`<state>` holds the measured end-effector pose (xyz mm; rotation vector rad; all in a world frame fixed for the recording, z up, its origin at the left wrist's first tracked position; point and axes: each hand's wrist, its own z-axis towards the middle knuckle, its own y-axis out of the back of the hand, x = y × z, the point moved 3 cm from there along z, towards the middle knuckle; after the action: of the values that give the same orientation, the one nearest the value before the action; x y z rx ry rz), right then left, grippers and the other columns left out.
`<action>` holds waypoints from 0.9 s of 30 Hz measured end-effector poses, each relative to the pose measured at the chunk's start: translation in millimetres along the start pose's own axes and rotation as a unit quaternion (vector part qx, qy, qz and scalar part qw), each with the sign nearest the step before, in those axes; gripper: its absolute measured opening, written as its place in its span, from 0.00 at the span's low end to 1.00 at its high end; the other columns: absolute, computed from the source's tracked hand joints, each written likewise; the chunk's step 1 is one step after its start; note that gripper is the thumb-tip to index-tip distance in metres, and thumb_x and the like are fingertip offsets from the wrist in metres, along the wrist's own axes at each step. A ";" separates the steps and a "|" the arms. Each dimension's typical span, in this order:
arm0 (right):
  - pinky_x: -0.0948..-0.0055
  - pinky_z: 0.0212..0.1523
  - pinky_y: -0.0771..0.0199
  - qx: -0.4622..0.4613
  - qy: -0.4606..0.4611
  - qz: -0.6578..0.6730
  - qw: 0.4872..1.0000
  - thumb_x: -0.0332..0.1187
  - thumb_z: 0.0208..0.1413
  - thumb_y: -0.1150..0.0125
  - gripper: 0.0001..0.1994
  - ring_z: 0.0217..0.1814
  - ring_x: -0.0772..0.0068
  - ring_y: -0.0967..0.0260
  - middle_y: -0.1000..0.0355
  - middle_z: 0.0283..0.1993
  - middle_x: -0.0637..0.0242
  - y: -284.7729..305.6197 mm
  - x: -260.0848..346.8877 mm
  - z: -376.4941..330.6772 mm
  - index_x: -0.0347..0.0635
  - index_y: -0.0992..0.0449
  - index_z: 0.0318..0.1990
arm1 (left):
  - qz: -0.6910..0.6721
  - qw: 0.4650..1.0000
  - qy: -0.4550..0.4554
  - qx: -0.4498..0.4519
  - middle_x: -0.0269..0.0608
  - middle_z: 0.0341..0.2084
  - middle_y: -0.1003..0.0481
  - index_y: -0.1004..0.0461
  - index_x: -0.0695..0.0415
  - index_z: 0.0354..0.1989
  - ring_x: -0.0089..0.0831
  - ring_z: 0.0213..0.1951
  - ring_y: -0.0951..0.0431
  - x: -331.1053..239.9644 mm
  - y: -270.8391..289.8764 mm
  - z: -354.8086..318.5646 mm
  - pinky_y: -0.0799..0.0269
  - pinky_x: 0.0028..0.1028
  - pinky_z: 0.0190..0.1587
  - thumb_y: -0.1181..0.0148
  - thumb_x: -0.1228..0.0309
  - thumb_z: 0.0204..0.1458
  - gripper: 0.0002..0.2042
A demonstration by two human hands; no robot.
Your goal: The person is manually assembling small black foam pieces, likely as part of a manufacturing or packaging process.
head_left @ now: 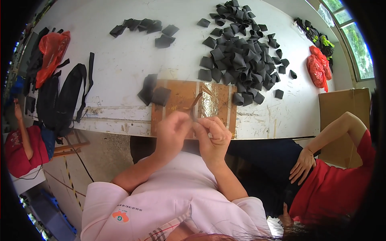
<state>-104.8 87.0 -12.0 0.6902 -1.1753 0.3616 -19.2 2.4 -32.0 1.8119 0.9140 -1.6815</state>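
Note:
Both my hands meet above the near part of a brown board [177, 90] on the white table. My left hand [172, 130] is closed, its fingertips pinching a thin, dark, curved strip [194, 109]; the exact kind of strip I cannot make out. Close against it, my right hand [214, 136] pinches the lower end of the same strip between thumb and fingers. Dark folded fabric pieces [161, 96] lie at the board's left edge. To the right of the board is a big heap of small black folded fabric pieces [241, 56].
A loose row of black pieces [144, 25] lies at the far left-centre. Black straps and bags [64, 96] and a red plastic bag [52, 56] occupy the left end. A red bag [319, 66] and a cardboard box [345, 124] stand right. A person in red [333, 184] sits close at right.

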 end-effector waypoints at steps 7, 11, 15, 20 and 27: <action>0.69 0.22 0.36 -0.053 0.103 -0.173 0.978 0.20 0.38 0.42 0.09 0.26 0.61 0.36 0.36 0.27 0.62 -7.9 -6.6 3.7 0.38 0.29 0.30 | -0.091 0.991 0.082 -0.059 0.29 0.16 0.32 0.34 0.60 0.33 0.11 0.11 0.41 -4.4 4.4 9.4 0.48 0.12 0.11 0.45 0.79 0.47 0.06; 0.77 0.19 0.41 0.028 -0.044 0.052 0.997 0.19 0.42 0.45 0.05 0.22 0.77 0.40 0.37 0.22 0.67 0.4 -7.1 9.6 0.37 0.29 0.28 | -0.445 0.850 0.248 0.135 0.33 0.21 0.31 0.34 0.60 0.35 0.11 0.10 0.44 -10.2 7.2 10.9 0.52 0.14 0.10 0.46 0.81 0.45 0.09; 0.85 0.19 0.46 0.095 -0.368 0.538 0.752 0.21 0.46 0.45 0.01 0.22 0.85 0.44 0.37 0.22 0.73 -5.3 -18.6 8.1 0.36 0.29 0.28 | -0.104 0.992 0.019 0.074 0.34 0.25 0.29 0.33 0.63 0.35 0.10 0.12 0.40 -11.1 9.5 12.7 0.46 0.14 0.14 0.49 0.83 0.44 0.08; 0.87 0.19 0.47 0.149 -0.343 0.606 0.702 0.27 0.51 0.46 0.03 0.22 0.88 0.46 0.37 0.23 0.75 -3.6 -0.8 18.1 0.39 0.31 0.28 | -0.018 0.999 -0.029 -0.011 0.41 0.25 0.29 0.34 0.65 0.34 0.11 0.11 0.38 -34.3 3.9 6.5 0.46 0.13 0.10 0.54 0.84 0.46 0.07; 0.88 0.18 0.51 0.201 -0.111 0.340 0.912 0.37 0.55 0.48 0.10 0.19 0.90 0.53 0.43 0.22 0.80 14.9 64.2 76.8 0.40 0.31 0.27 | -0.583 0.748 0.194 0.252 0.37 0.26 0.31 0.36 0.59 0.39 0.16 0.16 0.35 -85.9 -3.3 30.1 0.39 0.15 0.15 0.59 0.74 0.55 0.06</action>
<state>-145.5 41.4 68.6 0.6657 -1.5671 1.1629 -42.4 -29.8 50.0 2.1108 2.3144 -2.4505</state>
